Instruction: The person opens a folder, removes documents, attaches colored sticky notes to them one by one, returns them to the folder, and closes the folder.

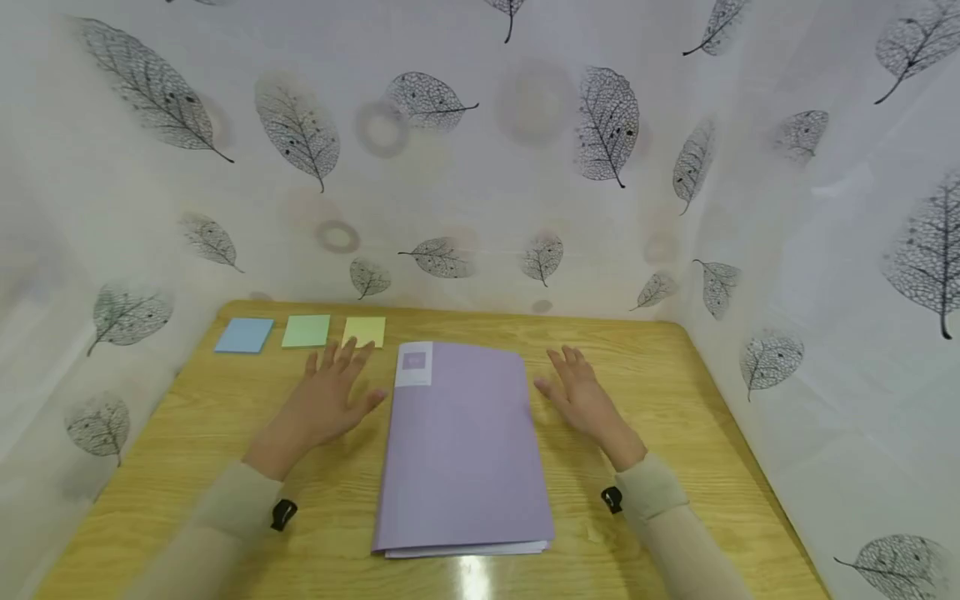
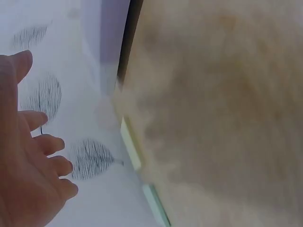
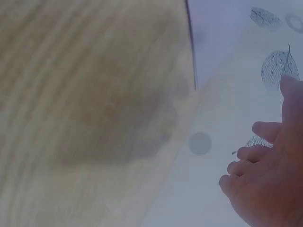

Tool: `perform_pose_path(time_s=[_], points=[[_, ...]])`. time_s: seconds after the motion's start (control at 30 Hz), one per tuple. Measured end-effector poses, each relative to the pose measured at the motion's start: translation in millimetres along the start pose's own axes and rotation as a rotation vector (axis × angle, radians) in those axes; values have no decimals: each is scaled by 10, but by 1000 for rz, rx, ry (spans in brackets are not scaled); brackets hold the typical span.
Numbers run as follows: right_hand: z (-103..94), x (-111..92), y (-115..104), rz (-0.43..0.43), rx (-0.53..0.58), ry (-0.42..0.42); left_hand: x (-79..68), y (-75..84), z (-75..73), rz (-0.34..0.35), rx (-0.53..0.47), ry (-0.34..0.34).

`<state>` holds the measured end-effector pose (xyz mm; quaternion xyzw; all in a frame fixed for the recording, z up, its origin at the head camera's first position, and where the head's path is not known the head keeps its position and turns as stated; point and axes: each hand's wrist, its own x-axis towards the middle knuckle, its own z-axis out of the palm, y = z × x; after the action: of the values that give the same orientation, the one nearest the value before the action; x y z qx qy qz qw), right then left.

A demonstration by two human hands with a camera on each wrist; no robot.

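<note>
**Purple folder (image 1: 465,450) lies closed on the wooden table (image 1: 637,358)**

From my remote station I see the folder flat near the middle of the tabletop; a white label (image 1: 414,364) sits at its upper left corner, and white sheets (image 1: 468,549) peek out along its near edge. On its left side I have the left hand (image 1: 326,404), empty, fingers spread and thumb pointing toward the folder's edge; in my head view its fingertips overlap the near side of a yellow note pad (image 1: 371,327), though I cannot tell whether they touch it. On the other side I have the right hand (image 1: 581,400), likewise empty, its fingers loosely extended; it is just beside the folder's right edge, apart from it. Left of the yellow pad I count a green note pad (image 1: 306,331), then a blue note pad (image 1: 244,335), in a row near the far edge; a pale curtain (image 1: 487,183) printed with dark leaves rises behind the table.
</note>
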<state>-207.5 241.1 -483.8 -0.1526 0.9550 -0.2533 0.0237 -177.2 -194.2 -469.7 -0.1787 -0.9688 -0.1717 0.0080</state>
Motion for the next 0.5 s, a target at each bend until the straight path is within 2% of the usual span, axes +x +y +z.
perform_pose_path(time_s=[0.2, 0.37, 0.5], points=[[212, -30, -9, -58, -23, -61, -232, 427, 306, 147, -8, 3], [343, -62, -32, -56, -52, -133, -446, 728, 430, 227, -47, -59], [398, -94, -55, -57, -77, -169, -587, 884, 504, 291, -52, -96]])
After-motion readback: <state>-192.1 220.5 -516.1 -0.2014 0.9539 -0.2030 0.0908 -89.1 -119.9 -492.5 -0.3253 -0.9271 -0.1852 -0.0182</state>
